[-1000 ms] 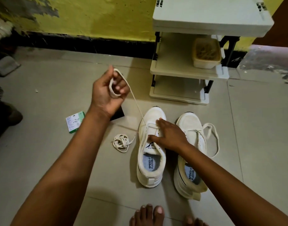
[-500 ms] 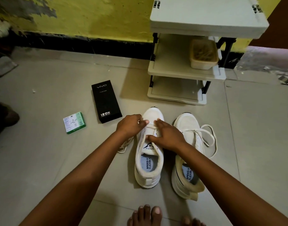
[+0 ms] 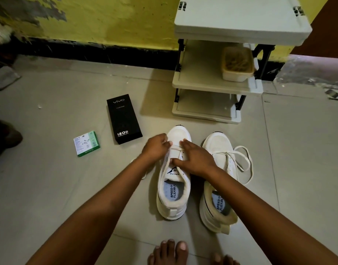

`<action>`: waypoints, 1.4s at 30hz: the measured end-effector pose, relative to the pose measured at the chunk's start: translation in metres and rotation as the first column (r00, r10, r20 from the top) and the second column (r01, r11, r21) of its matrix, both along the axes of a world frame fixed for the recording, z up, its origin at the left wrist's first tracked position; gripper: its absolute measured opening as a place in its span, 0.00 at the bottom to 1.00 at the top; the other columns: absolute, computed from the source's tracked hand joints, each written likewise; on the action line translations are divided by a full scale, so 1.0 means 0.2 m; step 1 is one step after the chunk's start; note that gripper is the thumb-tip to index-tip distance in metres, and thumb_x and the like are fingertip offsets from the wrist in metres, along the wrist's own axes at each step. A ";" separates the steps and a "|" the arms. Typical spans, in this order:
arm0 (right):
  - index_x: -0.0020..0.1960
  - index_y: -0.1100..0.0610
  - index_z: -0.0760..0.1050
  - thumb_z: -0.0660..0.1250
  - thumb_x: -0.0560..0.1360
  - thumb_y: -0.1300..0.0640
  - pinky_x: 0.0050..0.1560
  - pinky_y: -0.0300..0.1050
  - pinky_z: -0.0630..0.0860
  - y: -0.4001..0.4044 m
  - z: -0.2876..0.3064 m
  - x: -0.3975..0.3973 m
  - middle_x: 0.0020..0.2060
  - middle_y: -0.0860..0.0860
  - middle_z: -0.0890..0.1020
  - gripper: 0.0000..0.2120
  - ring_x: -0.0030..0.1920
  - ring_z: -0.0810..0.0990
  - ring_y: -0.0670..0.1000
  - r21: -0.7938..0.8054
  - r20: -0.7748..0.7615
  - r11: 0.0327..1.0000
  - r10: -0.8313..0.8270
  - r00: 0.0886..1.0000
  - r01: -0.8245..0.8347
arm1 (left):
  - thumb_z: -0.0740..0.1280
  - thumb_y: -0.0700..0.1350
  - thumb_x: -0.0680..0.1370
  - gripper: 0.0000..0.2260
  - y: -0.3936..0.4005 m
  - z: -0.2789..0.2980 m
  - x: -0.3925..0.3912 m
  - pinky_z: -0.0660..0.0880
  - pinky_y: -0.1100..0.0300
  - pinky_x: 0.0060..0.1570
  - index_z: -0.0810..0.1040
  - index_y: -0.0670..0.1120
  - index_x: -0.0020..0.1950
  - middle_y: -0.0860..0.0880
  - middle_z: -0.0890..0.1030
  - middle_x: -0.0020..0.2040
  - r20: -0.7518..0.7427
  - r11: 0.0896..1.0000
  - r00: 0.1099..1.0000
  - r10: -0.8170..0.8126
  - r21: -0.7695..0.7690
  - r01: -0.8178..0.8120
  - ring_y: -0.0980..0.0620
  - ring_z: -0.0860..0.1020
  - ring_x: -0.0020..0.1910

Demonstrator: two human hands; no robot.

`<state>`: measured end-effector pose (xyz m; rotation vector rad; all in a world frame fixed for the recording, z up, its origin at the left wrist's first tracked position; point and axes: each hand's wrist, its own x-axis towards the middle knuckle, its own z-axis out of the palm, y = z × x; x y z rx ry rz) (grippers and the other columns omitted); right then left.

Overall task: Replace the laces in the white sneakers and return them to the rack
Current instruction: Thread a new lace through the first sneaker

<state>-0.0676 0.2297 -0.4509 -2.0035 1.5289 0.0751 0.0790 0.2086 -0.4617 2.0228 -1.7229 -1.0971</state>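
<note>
Two white sneakers stand side by side on the floor tiles. My left hand (image 3: 156,148) sits at the left edge of the left sneaker (image 3: 172,190), fingers curled, pinching the white lace (image 3: 176,148) that crosses the front eyelets. Spread over that sneaker's tongue, my right hand (image 3: 195,159) presses down with fairly straight fingers, its index tip by the lace. The right sneaker (image 3: 218,150) keeps its own lace (image 3: 245,163), loose and looping onto the floor. Beyond the shoes stands the white shoe rack (image 3: 212,87). A bit of loose lace (image 3: 144,175) shows under my left forearm.
A black phone box (image 3: 124,119) and a small green box (image 3: 86,143) lie on the floor to the left. A plastic container (image 3: 238,64) sits on the rack's middle shelf. My bare toes (image 3: 172,253) are just behind the sneakers. The yellow wall runs behind.
My left hand came down from a raised position with the lace to the left sneaker's front eyelets. The lace bundle on the floor is now mostly hidden by my arm.
</note>
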 end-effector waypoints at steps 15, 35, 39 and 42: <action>0.58 0.58 0.74 0.62 0.78 0.49 0.47 0.45 0.72 -0.09 0.07 -0.15 0.53 0.55 0.79 0.15 0.53 0.77 0.56 0.014 -0.097 0.995 -0.094 0.991 0.096 | 0.67 0.50 0.76 0.15 0.00 0.21 0.10 0.72 0.56 0.55 0.79 0.43 0.58 0.45 0.79 0.56 0.337 0.912 0.859 -0.385 0.283 0.297 0.47 0.77 0.55; 0.47 0.57 0.78 0.60 0.79 0.61 0.34 0.33 0.69 -0.21 0.51 -0.28 0.36 0.48 0.78 0.08 0.34 0.73 0.43 0.192 0.527 0.944 -0.328 0.784 0.267 | 0.69 0.41 0.75 0.19 -0.04 0.18 0.20 0.70 0.57 0.59 0.73 0.46 0.66 0.47 0.76 0.62 0.074 0.996 0.995 0.062 -0.070 -0.056 0.48 0.73 0.62; 0.51 0.59 0.74 0.61 0.78 0.66 0.29 0.27 0.69 -0.18 0.48 -0.17 0.36 0.48 0.79 0.06 0.30 0.76 0.37 0.211 0.605 0.962 -0.270 0.749 0.175 | 0.69 0.46 0.75 0.19 -0.01 0.39 -0.02 0.68 0.64 0.56 0.72 0.52 0.66 0.55 0.76 0.58 -0.337 0.971 0.912 -0.233 -0.137 0.197 0.60 0.72 0.58; 0.48 0.56 0.73 0.64 0.76 0.65 0.29 0.30 0.70 -0.18 0.46 -0.17 0.34 0.49 0.80 0.05 0.29 0.76 0.39 0.229 0.610 0.950 -0.309 0.730 0.210 | 0.65 0.45 0.78 0.05 -0.03 0.42 -0.06 0.73 0.56 0.48 0.80 0.52 0.46 0.51 0.80 0.40 -0.333 0.971 0.917 -0.221 -0.165 0.174 0.54 0.77 0.42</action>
